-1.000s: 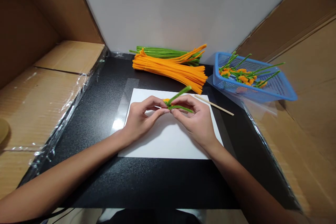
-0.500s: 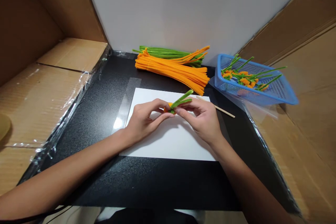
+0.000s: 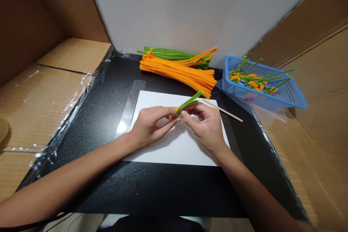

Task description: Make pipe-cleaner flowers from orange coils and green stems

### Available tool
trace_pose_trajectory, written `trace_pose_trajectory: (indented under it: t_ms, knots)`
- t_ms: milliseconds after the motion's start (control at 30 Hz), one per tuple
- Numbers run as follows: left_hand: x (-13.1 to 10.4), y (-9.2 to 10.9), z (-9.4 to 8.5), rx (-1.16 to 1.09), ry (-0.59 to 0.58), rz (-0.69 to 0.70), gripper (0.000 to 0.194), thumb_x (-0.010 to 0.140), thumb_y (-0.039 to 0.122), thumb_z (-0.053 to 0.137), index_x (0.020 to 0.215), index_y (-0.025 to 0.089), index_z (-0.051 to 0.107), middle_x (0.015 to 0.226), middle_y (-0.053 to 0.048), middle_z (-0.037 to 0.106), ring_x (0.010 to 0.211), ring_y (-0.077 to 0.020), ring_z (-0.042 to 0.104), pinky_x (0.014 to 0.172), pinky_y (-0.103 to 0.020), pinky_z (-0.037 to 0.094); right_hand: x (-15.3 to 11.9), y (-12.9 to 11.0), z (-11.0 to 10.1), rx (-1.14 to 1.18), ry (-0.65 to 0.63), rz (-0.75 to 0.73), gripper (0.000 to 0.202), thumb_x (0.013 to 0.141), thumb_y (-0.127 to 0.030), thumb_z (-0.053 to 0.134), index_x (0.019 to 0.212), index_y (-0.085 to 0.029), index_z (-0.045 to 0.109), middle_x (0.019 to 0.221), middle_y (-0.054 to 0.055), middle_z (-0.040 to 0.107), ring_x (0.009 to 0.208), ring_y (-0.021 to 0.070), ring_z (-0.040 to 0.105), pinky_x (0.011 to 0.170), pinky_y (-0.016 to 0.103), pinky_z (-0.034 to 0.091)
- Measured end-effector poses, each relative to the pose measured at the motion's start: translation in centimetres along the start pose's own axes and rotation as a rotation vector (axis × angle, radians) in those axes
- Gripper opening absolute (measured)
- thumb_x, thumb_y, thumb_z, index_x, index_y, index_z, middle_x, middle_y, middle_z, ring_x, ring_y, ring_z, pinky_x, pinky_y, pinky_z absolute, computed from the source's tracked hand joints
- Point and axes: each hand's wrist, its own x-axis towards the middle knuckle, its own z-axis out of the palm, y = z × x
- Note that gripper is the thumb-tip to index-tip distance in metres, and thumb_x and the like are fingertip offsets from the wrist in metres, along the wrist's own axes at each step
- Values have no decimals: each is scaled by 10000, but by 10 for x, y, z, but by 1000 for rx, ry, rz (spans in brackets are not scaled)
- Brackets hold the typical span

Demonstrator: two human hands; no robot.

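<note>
Above the white sheet of paper (image 3: 174, 145), my left hand (image 3: 150, 123) pinches an orange pipe-cleaner flower (image 3: 174, 115) between thumb and fingers. The flower is mostly covered by the fingertips. My right hand (image 3: 205, 123) grips a green pipe cleaner (image 3: 191, 100) at its lower end, right against the flower. Two green lengths slant up to the right from the pinch. Whether the green is wound round the flower's base is hidden by my fingers.
Behind the paper lie a bundle of orange pipe cleaners (image 3: 176, 70) and a green bundle (image 3: 171, 54). A blue basket (image 3: 293, 96) at right holds several orange flowers (image 3: 252, 84) with green stems. A thin wooden stick (image 3: 228, 112) rests beside my right hand.
My right hand has shifted slightly left, closer to the flower. The green lengths have tilted a little, and more of the wooden stick shows.
</note>
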Motion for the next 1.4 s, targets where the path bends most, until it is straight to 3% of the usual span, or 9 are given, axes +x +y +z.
trace_pose_trajectory:
  t_ms: [167, 400, 600, 700, 967, 1133, 1400]
  knots:
    - [-1, 1, 0, -20, 7, -27, 86, 889, 166, 688, 952, 175, 630, 883, -29, 769, 799, -138, 748, 745, -222, 582, 1, -1, -1, 75, -39, 35, 7, 857, -214, 712, 863, -215, 709, 899, 18, 725, 840, 163, 672, 754, 281, 556]
    - [-4, -5, 2, -24, 1, -67, 99, 928, 175, 664, 1009, 174, 607, 942, -25, 755, 801, -118, 740, 741, -204, 591, 7, 3, -8, 260, -160, 111, 146, 802, -224, 801, 940, -227, 753, 1020, 34, 729, 941, 183, 694, 786, 284, 580]
    - [1, -4, 0, 149, 121, 22, 118, 896, 215, 721, 980, 173, 650, 995, -72, 729, 942, -186, 697, 836, -321, 577, 8, 4, -5, 234, -81, 40, 106, 800, -190, 797, 897, -218, 765, 910, 16, 727, 842, 143, 698, 771, 256, 583]
    - [3, -4, -1, 248, 184, 52, 130, 858, 230, 766, 931, 169, 678, 888, -55, 705, 822, -178, 649, 747, -320, 541, 6, 3, -1, 241, -42, 11, 104, 806, -172, 786, 890, -227, 760, 913, 7, 711, 864, 140, 700, 782, 257, 590]
    - [1, -5, 1, 188, 179, 35, 93, 868, 212, 756, 935, 172, 704, 846, -36, 741, 781, -157, 637, 716, -292, 516, -4, 2, 8, 141, 48, -85, 112, 845, -139, 725, 906, -232, 729, 964, 14, 646, 943, 153, 674, 800, 275, 601]
    - [1, -5, 1, 135, 162, 20, 65, 884, 210, 738, 934, 176, 713, 841, -34, 753, 764, -149, 657, 684, -278, 518, -3, 5, 6, 193, 8, -13, 165, 875, -189, 720, 1021, -267, 719, 1016, 11, 670, 963, 153, 682, 784, 264, 597]
    - [0, -5, 1, 234, 173, 85, 117, 838, 172, 778, 934, 149, 715, 831, -54, 754, 756, -162, 657, 700, -287, 528, 1, 4, 2, 119, 6, -63, 80, 866, -189, 713, 895, -238, 770, 921, 39, 669, 893, 171, 651, 687, 277, 585]
